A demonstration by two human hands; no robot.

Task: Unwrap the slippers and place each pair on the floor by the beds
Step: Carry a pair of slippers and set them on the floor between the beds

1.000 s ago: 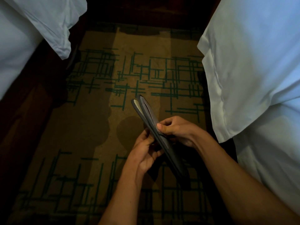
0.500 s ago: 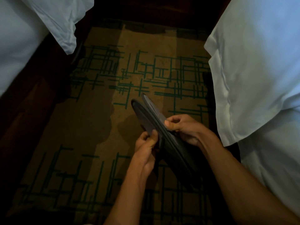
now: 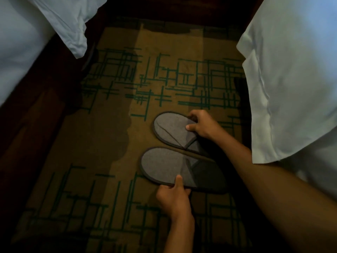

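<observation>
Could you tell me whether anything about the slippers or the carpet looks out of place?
Nothing stands out. The two grey slippers lie flat, side by side, toes leftward, on the patterned carpet, one under each hand.

I'm looking at a hotel-style bedroom: two beds draped in white linen sheets [image 3: 291, 79] flank a narrow aisle of tan carpet with green line patterning [image 3: 113, 143].

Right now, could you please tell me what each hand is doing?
Left hand: closed, pinching the edge of the nearer flat grey fabric slipper.
Right hand: closed on the farther grey slipper.
</observation>
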